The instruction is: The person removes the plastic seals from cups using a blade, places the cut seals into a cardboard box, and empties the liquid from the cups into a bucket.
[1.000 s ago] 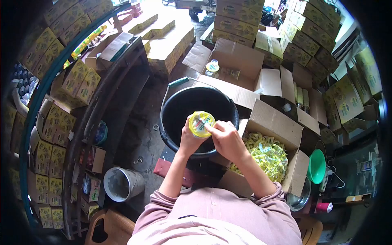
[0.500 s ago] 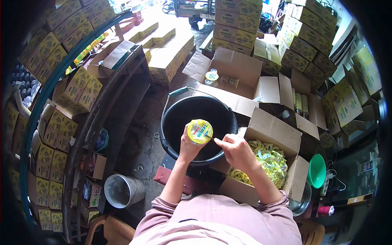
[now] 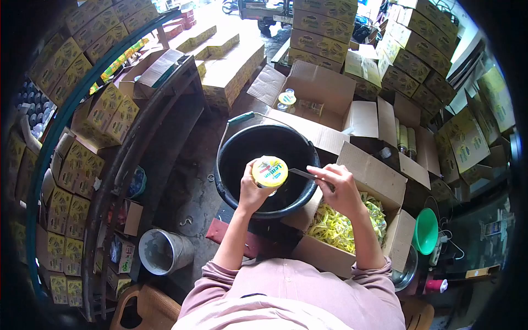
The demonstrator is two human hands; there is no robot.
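Note:
My left hand (image 3: 252, 187) is wrapped round a cup with a yellow lid (image 3: 270, 171) printed "Lemon", holding it above a black bucket (image 3: 242, 144). In my right hand (image 3: 338, 186) is a thin metal blade (image 3: 302, 174), pinched between the fingers and pointing left at the cup's rim. The blade's tip lies just beside the lid. The bucket's wire handle has a green grip (image 3: 241, 117) and rests at its far side.
An open carton (image 3: 379, 175) of yellow plastic strips (image 3: 352, 225) stands at the right. Beyond the bucket is another carton (image 3: 322, 82) with lidded cups (image 3: 286, 99). A green bowl (image 3: 426, 231), a grey bucket (image 3: 165, 251) and stacked boxes (image 3: 71, 209) stand around.
My right hand has moved right, away from the lid, and the blade now shows more fully. The cup has turned and stays in my left hand.

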